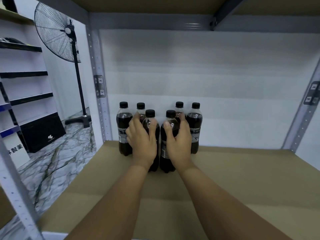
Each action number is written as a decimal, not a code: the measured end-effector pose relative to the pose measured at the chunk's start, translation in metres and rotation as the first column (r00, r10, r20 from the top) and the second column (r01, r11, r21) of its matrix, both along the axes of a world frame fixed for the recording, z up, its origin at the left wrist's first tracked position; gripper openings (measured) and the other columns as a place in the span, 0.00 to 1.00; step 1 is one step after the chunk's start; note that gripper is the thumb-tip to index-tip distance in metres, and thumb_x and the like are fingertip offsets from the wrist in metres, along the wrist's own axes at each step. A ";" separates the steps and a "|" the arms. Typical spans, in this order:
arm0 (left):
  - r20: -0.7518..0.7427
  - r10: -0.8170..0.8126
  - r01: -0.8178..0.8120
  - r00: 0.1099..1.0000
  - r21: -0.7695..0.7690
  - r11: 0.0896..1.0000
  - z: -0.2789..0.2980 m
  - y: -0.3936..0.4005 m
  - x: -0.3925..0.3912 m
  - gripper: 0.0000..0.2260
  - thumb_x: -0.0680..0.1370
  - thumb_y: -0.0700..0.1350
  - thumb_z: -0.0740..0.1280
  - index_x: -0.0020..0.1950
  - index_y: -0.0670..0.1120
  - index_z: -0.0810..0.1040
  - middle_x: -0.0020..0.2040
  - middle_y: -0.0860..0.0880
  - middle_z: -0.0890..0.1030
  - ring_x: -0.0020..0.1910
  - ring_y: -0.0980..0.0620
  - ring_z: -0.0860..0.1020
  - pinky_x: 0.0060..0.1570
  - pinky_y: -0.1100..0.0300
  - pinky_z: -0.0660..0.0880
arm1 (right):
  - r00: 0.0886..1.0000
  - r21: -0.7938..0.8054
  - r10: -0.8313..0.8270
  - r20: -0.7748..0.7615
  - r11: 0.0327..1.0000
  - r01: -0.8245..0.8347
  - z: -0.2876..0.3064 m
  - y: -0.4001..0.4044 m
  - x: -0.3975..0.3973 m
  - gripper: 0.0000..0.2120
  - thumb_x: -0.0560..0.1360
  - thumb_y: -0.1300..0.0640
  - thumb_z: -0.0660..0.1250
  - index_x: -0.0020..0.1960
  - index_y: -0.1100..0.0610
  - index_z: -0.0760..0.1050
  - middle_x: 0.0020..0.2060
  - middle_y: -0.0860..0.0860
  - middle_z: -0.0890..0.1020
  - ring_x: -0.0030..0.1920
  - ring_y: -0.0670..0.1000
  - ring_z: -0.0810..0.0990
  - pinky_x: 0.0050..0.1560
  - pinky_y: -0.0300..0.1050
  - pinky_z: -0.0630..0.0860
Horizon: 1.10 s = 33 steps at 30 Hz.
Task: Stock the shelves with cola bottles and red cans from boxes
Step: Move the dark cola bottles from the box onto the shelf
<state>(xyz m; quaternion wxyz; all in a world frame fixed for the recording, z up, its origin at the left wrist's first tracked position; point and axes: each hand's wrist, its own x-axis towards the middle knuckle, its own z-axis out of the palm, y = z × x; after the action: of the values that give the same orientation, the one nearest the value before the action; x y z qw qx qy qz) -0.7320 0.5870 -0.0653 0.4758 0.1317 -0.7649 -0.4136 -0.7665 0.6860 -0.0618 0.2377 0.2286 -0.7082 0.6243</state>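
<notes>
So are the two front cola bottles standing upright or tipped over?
Upright: both front cola bottles, gripped by the left hand and right hand, stand caps up on the shelf.

A pale wall [207, 66] is closing off the space behind, with grey perforated metal uprights [97, 66] standing at either side and a dark crossbeam [225, 13] running overhead. To the left, a black pedestal fan [57, 32] is standing on a marbled grey-and-white floor [57, 153]. A black crate [43, 132] with a small white logo is sitting near white shelving with dark ledges [26, 75]. Soft, even light is filling the room.
</notes>
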 end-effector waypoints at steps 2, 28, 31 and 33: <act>0.001 0.011 -0.011 1.000 -0.012 1.000 -0.008 0.003 0.022 0.27 0.84 0.61 0.60 0.78 0.48 0.65 0.73 0.48 0.71 0.73 0.46 0.66 0.74 0.43 0.62 | 0.999 0.035 0.027 0.021 0.999 -0.028 -0.002 0.015 0.016 0.32 0.81 0.47 0.66 0.80 0.56 0.60 0.75 0.49 0.68 0.76 0.45 0.63 0.76 0.42 0.60; 0.683 -0.572 0.487 0.454 0.347 0.802 -0.296 0.180 0.261 0.25 0.75 0.44 0.78 0.71 0.48 0.77 0.64 0.54 0.80 0.63 0.61 0.75 0.55 0.80 0.63 | 0.833 0.566 -0.191 0.519 0.807 -0.168 -0.277 0.272 0.246 0.19 0.70 0.57 0.79 0.60 0.56 0.82 0.54 0.50 0.85 0.55 0.48 0.82 0.56 0.34 0.72; 0.741 -0.553 0.482 0.382 0.351 0.803 -0.320 0.182 0.262 0.24 0.74 0.44 0.78 0.70 0.48 0.79 0.62 0.55 0.81 0.63 0.59 0.77 0.59 0.72 0.68 | 0.807 0.621 -0.218 0.549 0.752 -0.220 -0.298 0.276 0.251 0.23 0.70 0.55 0.80 0.63 0.58 0.82 0.57 0.54 0.85 0.60 0.52 0.82 0.57 0.33 0.70; 0.748 -0.517 0.446 0.416 0.327 0.833 -0.330 0.177 0.261 0.22 0.73 0.42 0.79 0.66 0.48 0.82 0.56 0.53 0.84 0.59 0.56 0.81 0.59 0.66 0.74 | 0.828 0.670 -0.214 0.519 0.703 -0.238 -0.304 0.272 0.252 0.26 0.69 0.52 0.80 0.64 0.59 0.81 0.61 0.56 0.83 0.66 0.54 0.77 0.65 0.39 0.69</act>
<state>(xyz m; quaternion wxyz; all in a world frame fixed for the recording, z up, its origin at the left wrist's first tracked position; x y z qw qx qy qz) -0.4706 0.7642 -0.3949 -0.0742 0.0997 -0.8828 -0.4531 -0.5147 0.9581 -0.3655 -0.0922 0.1131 -0.9283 0.3419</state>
